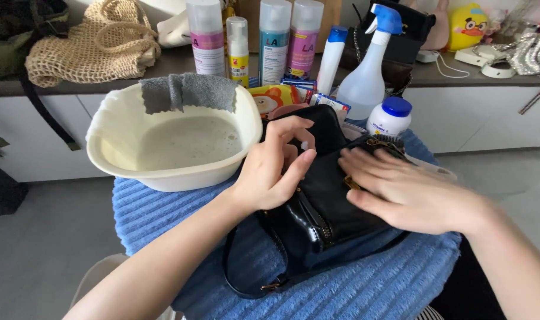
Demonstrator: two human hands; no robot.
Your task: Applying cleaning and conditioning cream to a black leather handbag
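Observation:
A black leather handbag (pixel 320 213) lies on a blue ribbed cloth (pixel 163 207) covering a small table. My left hand (pixel 273 166) rests on the bag's upper left side, with fingers curled over its top edge. On the bag's right side, my right hand (pixel 400 189) lies flat, palm down, fingers spread and pointing left. The bag's strap (pixel 246 278) loops toward me over the cloth. A zipper runs along the bag's front.
A cream plastic basin (pixel 112 124) of cloudy soapy water stands to the left, a grey cloth (pixel 190 92) draped over its rim. Behind the bag are a white spray bottle (pixel 368 71), a white jar with blue lid (pixel 389 117), several tall bottles (pixel 274 38) and small packets.

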